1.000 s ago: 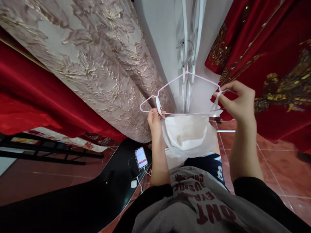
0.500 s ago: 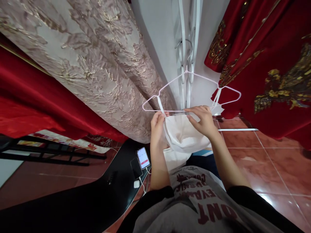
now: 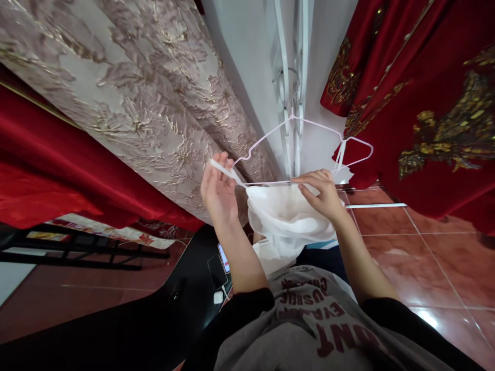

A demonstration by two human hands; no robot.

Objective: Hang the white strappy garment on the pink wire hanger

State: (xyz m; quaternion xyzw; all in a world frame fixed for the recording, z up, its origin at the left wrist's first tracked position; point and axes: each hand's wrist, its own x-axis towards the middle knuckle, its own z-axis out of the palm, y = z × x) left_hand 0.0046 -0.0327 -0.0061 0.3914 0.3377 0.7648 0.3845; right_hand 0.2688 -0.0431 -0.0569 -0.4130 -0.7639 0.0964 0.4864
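A thin pink wire hanger [image 3: 309, 123] hangs by its hook from a white rail [image 3: 297, 87] in front of me. A white garment [image 3: 284, 219] droops below the hanger's bottom bar. One white strap [image 3: 341, 154] is looped over the hanger's right end. My left hand [image 3: 218, 188] pinches the other white strap [image 3: 228, 173] and holds it out to the left of the hanger's left end. My right hand [image 3: 323, 193] grips the garment's top edge just under the bar.
A beige and gold embroidered dress [image 3: 147, 103] hangs at the left, red embroidered garments [image 3: 425, 103] at the right. A black surface [image 3: 147, 319] below holds a phone [image 3: 223, 257] on a charger cable. The floor is red tile [image 3: 425, 257].
My right hand left the right strap on the hanger and came down to the garment's top edge. My left hand pulled the left strap off the hanger's end, out to the left.
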